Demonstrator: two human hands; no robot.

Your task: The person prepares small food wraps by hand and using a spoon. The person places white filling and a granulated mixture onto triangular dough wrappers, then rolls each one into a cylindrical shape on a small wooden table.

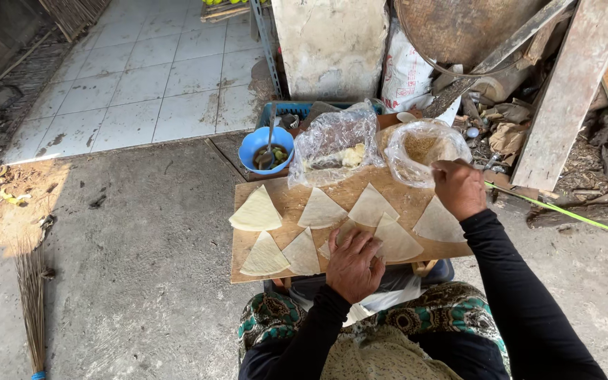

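A wooden board [286, 200] lies across my lap with several pale triangular dough sheets [256, 213] spread on it. My left hand [354, 265] rests flat on one sheet near the board's front edge, fingers spread. My right hand [458, 186] is closed at the rim of a clear plastic bag of brown crumbly filling [423, 149] at the board's far right. What the fingers pinch is hidden.
A second crumpled plastic bag [332, 143] with pale contents sits at the board's back. Behind it are a blue bowl [264, 148] with a spoon and a blue crate. Planks and wood scraps pile at right. A broom [34, 309] lies on the concrete at left.
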